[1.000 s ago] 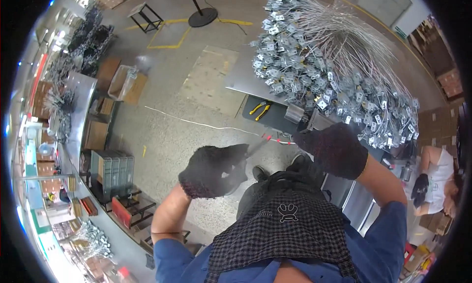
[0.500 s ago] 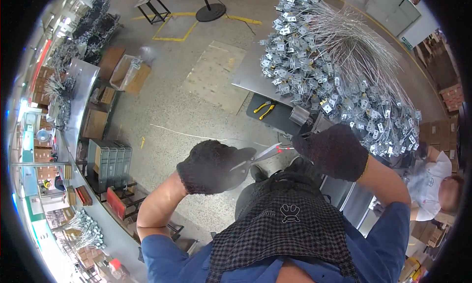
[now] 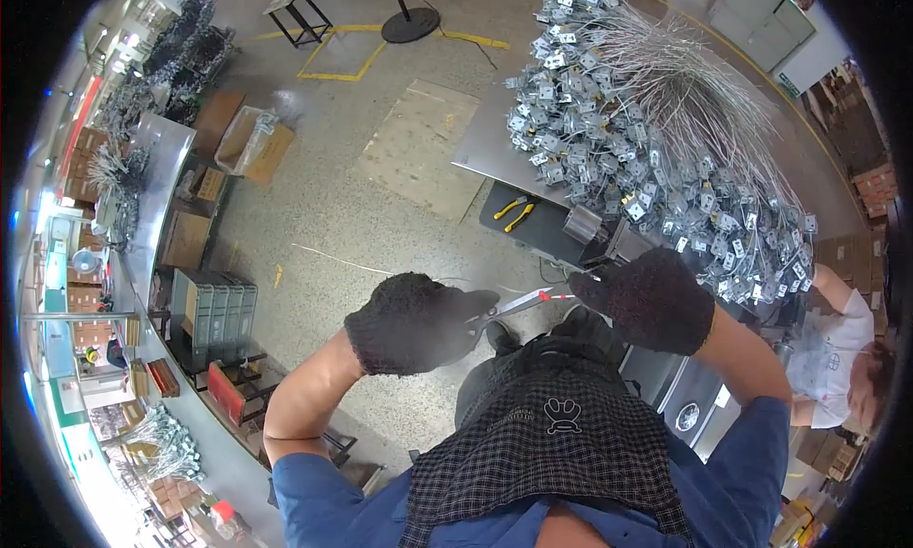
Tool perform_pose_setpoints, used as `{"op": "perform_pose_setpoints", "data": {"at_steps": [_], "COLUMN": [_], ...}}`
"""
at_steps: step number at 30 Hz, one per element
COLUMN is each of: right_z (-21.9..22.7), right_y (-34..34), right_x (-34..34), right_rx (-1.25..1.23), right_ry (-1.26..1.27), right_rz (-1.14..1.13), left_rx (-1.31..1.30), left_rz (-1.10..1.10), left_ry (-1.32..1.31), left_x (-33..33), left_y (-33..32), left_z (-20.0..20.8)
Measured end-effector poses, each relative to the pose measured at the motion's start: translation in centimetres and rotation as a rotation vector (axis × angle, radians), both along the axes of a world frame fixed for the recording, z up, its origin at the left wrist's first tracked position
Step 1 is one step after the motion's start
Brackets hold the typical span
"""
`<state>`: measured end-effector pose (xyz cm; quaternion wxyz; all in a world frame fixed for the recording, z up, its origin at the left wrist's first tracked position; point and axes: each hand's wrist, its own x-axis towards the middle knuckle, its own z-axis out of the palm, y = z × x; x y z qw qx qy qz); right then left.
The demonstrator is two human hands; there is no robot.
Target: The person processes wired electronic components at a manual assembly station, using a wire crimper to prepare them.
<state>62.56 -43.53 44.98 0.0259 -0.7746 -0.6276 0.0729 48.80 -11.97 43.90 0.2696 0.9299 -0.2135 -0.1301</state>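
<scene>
My left hand [image 3: 411,325], in a dark knit glove, is closed around a pair of scissors [image 3: 516,304]. The blades point right, toward my other hand, and lie close together. At their tips is a thin wire end with red parts [image 3: 545,296]; I cannot tell whether the blades touch it. My right hand [image 3: 649,301], gloved the same way, pinches that wire between thumb and fingers. Both hands are raised in front of my checked apron [image 3: 533,434]. The glove hides the scissors' handles.
On the metal table [image 3: 480,148] at right lies a big heap of metal fittings [image 3: 571,110] with long wires [image 3: 694,91]. Yellow-handled pliers [image 3: 516,210] rest on a dark shelf below. A co-worker [image 3: 837,358] is at far right. Grey crates [image 3: 217,310] stand left.
The scissor blades, spread apart before, have come together at the red wire end. The co-worker's arm at right has shifted, and a round metal part now shows on the surface beside me.
</scene>
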Motion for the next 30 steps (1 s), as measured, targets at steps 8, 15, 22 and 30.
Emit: {"op": "perform_pose_setpoints", "data": {"at_steps": [8,15,22,30], "right_z": [0.3,-0.1,-4.4,-8.8], "right_y": [0.1,-1.6,-5.4,-5.8], "right_x": [0.2,1.0,0.9,-1.8], "right_rx": [-0.058,0.009,0.156,0.560], "right_ry": [0.067,0.176,0.269,0.319], "right_rz": [-0.033,-0.175,-0.334,-0.643], "left_rx": [-0.038,-0.351,-0.292,-0.027], "left_rz": [-0.046,0.030,0.405,0.729], "left_ry": [-0.015,0.166,0.355,0.079], "left_x": [0.3,-0.5,-0.2,14.2], "left_y": [0.4,0.9,-1.8,-11.2], "left_z": [-0.5,-4.2,-22.2,-33.6]}}
